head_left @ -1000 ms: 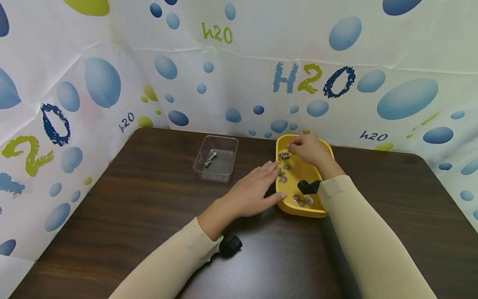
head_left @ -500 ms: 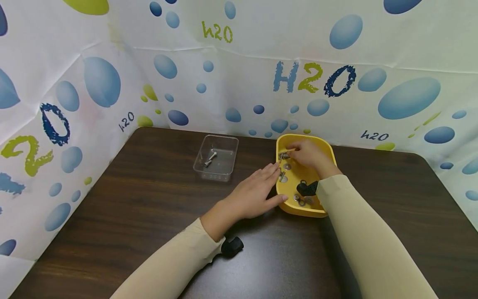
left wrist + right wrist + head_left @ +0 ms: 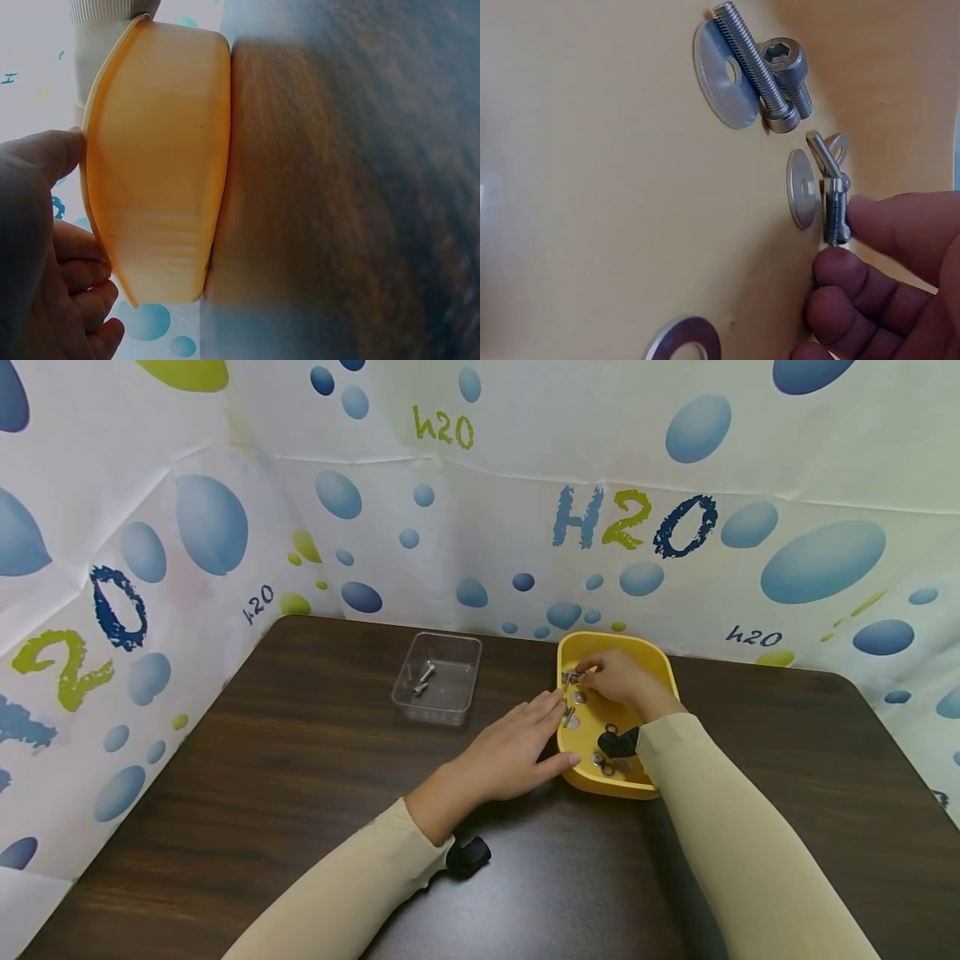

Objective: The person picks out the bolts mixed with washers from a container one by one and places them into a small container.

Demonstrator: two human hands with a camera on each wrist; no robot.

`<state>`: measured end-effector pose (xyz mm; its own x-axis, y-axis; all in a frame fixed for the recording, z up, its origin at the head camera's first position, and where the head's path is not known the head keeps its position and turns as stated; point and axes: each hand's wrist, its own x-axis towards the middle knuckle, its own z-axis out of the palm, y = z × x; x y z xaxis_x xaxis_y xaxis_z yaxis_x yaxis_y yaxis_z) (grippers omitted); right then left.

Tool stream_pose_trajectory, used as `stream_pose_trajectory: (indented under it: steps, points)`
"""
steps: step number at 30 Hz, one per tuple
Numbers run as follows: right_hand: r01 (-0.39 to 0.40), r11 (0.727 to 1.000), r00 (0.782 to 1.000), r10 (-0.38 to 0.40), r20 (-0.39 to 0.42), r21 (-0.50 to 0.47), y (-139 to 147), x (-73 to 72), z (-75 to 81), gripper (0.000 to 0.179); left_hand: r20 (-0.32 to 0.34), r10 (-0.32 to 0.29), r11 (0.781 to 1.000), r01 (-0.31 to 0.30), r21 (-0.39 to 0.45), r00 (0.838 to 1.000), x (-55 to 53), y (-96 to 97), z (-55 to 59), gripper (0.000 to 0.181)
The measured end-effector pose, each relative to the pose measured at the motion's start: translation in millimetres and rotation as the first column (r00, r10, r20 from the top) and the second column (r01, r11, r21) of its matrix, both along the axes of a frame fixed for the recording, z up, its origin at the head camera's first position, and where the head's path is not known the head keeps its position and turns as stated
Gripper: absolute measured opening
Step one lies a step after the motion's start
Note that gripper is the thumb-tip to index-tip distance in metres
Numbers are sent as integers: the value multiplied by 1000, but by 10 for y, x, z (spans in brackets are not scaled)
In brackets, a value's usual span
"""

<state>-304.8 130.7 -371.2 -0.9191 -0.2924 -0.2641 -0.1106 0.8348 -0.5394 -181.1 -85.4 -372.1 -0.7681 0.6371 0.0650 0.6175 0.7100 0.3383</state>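
Observation:
A yellow plastic tray [image 3: 615, 643] stands on the dark table, holding metal bolts and washers. My left hand [image 3: 510, 752] rests against its near-left rim with straight fingers; the left wrist view shows the thumb [image 3: 56, 154] at the rim. Inside the tray, my right hand [image 3: 618, 677] reaches to the left wall. There its thumb and forefinger pinch at a small socket-head bolt [image 3: 835, 214], close to other small hardware. A flat washer [image 3: 802, 189] lies beside it. Farther along are a long bolt [image 3: 754, 67], a thicker socket-head bolt [image 3: 784, 64] and a large washer [image 3: 721, 79].
A clear plastic box [image 3: 453, 697] with bolts [image 3: 425, 677] in it stands left of the tray. Several washers [image 3: 608, 769] lie at the tray's near end. A white sheet with blue drops [image 3: 341, 493] hangs behind the table.
My right hand has lowered into the tray, its fingertips coming down to the bolts by the left wall. My left hand stays at the rim.

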Motion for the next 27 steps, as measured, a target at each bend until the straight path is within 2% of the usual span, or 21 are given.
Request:
stream_pose_trajectory:
  steps: [5,11,17,24,27]
  points:
    - [3,1000,1000,-2,-22,26,-16,27,11,26,3,0,1000,0,2,1000,-1,-19,-20,79]
    - [43,999,999,-43,31,11,-53,69,51,24,6,-1,1000,1,3,1000,-2,-42,-36,80]
    - [38,999,998,-39,41,2,-57,92,47,19,-8,-9,1000,9,3,1000,-4,-51,-54,80]
    - [36,999,999,-36,5,6,-46,109,17,16,-9,-13,1000,13,8,1000,7,-55,-68,80]
    - [47,999,999,-47,-10,-20,-42,111,-6,13,-13,-15,1000,15,6,1000,8,-57,-79,80]
